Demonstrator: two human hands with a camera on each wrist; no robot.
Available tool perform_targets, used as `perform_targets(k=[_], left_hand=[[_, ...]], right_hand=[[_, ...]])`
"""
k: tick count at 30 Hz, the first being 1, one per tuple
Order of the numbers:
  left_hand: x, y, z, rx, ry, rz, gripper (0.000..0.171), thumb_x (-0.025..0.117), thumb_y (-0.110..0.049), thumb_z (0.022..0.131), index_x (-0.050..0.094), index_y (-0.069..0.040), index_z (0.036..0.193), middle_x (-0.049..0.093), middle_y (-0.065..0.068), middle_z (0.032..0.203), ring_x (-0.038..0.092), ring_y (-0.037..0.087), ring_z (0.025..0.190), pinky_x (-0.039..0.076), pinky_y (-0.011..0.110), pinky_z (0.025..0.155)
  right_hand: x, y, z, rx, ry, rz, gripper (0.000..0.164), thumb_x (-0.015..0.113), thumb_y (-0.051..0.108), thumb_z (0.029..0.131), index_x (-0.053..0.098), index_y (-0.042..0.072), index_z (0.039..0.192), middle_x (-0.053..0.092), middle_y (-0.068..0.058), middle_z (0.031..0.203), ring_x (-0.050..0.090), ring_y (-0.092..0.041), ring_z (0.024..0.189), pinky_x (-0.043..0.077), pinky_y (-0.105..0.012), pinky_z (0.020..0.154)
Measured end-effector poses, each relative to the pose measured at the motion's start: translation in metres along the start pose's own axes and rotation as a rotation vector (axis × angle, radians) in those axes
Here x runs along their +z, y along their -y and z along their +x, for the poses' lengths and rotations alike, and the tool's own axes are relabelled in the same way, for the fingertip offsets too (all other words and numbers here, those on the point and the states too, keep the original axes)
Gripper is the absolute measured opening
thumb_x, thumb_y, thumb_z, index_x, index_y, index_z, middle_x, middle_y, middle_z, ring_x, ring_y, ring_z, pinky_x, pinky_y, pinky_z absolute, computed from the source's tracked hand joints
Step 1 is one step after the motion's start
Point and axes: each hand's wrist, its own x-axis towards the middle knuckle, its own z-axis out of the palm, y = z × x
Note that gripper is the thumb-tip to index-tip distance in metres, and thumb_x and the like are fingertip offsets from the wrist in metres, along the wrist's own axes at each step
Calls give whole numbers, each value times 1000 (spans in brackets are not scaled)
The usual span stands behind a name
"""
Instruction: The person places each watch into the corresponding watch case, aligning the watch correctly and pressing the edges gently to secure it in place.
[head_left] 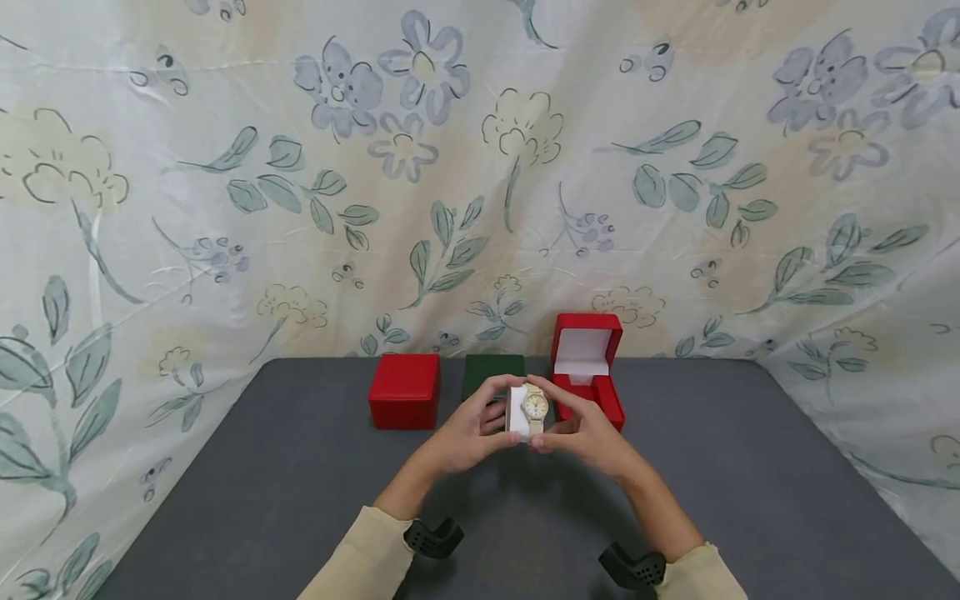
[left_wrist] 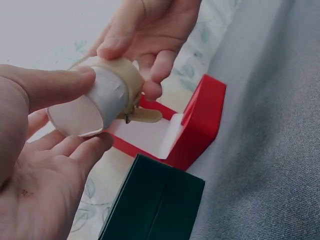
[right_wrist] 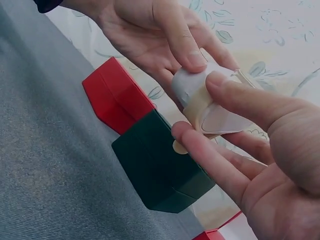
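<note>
Both hands hold up a wristwatch with a cream strap and a round, pale dial, wrapped around a hollow white watch cushion. My left hand pinches the cushion's left end, its thumb on the near side and fingers behind. On the other side my right hand grips the strap end, with thumb and fingers at its edges. A loose strap end sticks out below the cushion in the left wrist view. Behind the right hand stands an open red box with a white-lined lid.
A closed red box stands at the back left of the grey table. Between the two red boxes is a closed dark green box, partly behind the left hand. A floral cloth hangs along the table's back edge.
</note>
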Motion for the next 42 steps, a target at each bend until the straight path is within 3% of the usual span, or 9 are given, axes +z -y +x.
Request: perform_targets(k=[10, 19, 26, 31, 34, 39, 42], left_hand=[[4, 3, -1, -17, 16, 12, 74, 66, 1, 87, 24, -15, 145, 24, 6, 155, 37, 29, 142, 43, 44, 105], [7, -3, 1, -60, -31, 11, 71, 69, -4, 87, 30, -22, 144, 28, -1, 153, 37, 27, 143, 52, 31, 96], [8, -2, 2, -82, -78, 19, 72, 70, -6, 87, 31, -25, 145, 30, -1, 153, 37, 28, 142, 52, 33, 96], [11, 2, 6, -71, -114, 40, 74, 70, -9, 88, 30, -29, 147, 32, -1, 154, 42, 27, 139, 53, 32, 95], [13, 5, 13, -46, -118, 99, 78, 72, -9, 86, 30, -28, 149, 33, -1, 154, 46, 26, 136, 54, 30, 93], [17, 4, 33, 25, -110, 325, 76, 76, -10, 82, 37, -19, 146, 40, 3, 148, 55, 25, 126, 56, 30, 88], [21, 0, 47, 6, -105, 445, 71, 77, -12, 82, 41, -17, 143, 45, 4, 143, 59, 22, 119, 57, 27, 86]], right_hand=[[8, -3, 2, -8, -33, -51, 78, 74, 9, 83, 35, 20, 150, 42, -18, 142, 69, -27, 80, 60, -34, 73], [4, 1, 1, 0, -44, -72, 78, 73, 12, 85, 32, 22, 151, 42, -17, 142, 68, -31, 84, 60, -35, 73], [1, 2, 2, 14, -67, -59, 74, 69, 12, 88, 32, 18, 151, 45, -18, 132, 71, -32, 76, 60, -36, 70], [-7, 3, 0, 29, -130, -89, 73, 70, 14, 87, 34, 23, 150, 45, -18, 134, 69, -38, 76, 60, -35, 68], [-13, 2, -2, 41, -154, -111, 72, 69, 15, 88, 33, 24, 150, 44, -21, 137, 69, -37, 77, 59, -34, 67], [-21, -1, -5, 60, -187, -149, 73, 69, 17, 89, 32, 22, 151, 43, -21, 140, 70, -30, 77, 59, -33, 67], [-27, -3, -6, 90, -237, -180, 73, 69, 20, 89, 32, 25, 151, 45, -20, 140, 69, -24, 78, 60, -32, 67]])
